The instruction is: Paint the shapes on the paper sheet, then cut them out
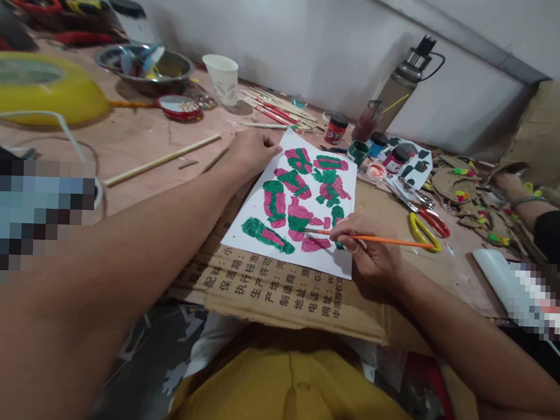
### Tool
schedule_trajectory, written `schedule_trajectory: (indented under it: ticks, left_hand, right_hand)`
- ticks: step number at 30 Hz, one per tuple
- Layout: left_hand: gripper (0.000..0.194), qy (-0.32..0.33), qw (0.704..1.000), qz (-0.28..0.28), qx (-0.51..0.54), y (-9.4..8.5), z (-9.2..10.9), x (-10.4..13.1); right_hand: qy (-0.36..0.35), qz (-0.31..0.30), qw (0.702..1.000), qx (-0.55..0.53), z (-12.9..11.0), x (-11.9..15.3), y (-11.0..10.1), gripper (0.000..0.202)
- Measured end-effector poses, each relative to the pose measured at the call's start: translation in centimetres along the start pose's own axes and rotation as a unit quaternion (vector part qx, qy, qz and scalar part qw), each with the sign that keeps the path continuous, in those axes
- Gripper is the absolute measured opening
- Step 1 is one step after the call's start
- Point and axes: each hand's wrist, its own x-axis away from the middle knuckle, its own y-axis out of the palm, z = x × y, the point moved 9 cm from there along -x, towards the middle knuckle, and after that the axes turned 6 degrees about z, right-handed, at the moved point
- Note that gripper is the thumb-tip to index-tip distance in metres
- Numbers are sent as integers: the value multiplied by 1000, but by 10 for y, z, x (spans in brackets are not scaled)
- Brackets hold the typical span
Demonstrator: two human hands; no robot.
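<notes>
A white sheet of paper (pixel 257 209), painted with pink and green patches, lies on a flattened cardboard piece (pixel 267 307). My right hand (pixel 370 250) is closed around an orange paintbrush (pixel 380 239), its tip at a green and pink patch near the sheet's lower middle. At the sheet's upper left edge, my left hand (pixel 252 151) pinches the paper between thumb and fingers, though the fingertips are partly hidden. Beyond the sheet stand an open green paint jar (pixel 358 153), a dark pink jar (pixel 396 159) and a red jar (pixel 335 129).
At the back are a paper cup (pixel 223 79), a metal bowl (pixel 144 70), thin sticks (pixel 283 109) and a tall flask (pixel 401 85). Scissors (pixel 424 224) lie to the right, near braided pieces (pixel 460 182) and another person's arm (pixel 515 187). Yellow tape (pixel 77 96) sits left.
</notes>
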Motion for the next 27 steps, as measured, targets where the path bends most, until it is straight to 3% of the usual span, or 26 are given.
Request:
schedule_trajectory:
  ticks: [8, 20, 27]
  left_hand:
    - [15, -3, 1000, 2, 3, -1, 1, 1]
    - [13, 7, 1000, 10, 1, 0, 0, -1]
    - [16, 0, 1000, 6, 15, 0, 0, -1]
  right_hand:
    - [-17, -15, 999, 36, -2, 1, -1, 20]
    - [-35, 39, 997, 62, -6, -1, -7, 17]
    - [-33, 13, 998, 51, -11, -3, -1, 19]
